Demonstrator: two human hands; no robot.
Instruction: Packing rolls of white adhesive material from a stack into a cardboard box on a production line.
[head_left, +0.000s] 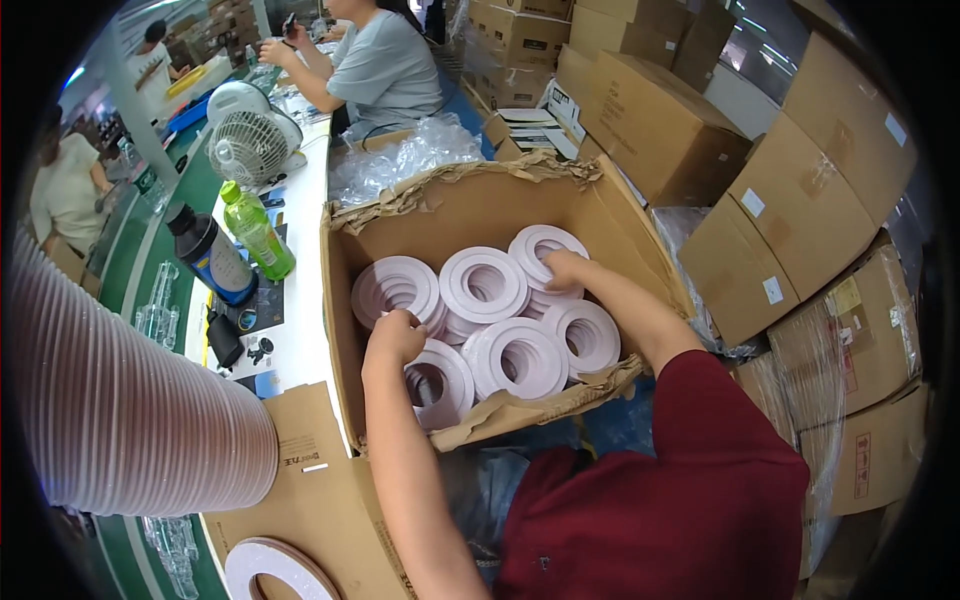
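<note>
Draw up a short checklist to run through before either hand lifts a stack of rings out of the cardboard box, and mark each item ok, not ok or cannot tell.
1. Left hand on a stack: ok, it rests on top of the pink rings.
2. Right hand on a stack: ok, it touches the far stack.
3. Grip closed round a stack: cannot tell, the fingers are partly hidden.
4. Box open: ok, though its top edge is torn.
5. Stacks upright: not ok, several lean on each other.
6. Nothing lying over the rings: ok.
</note>
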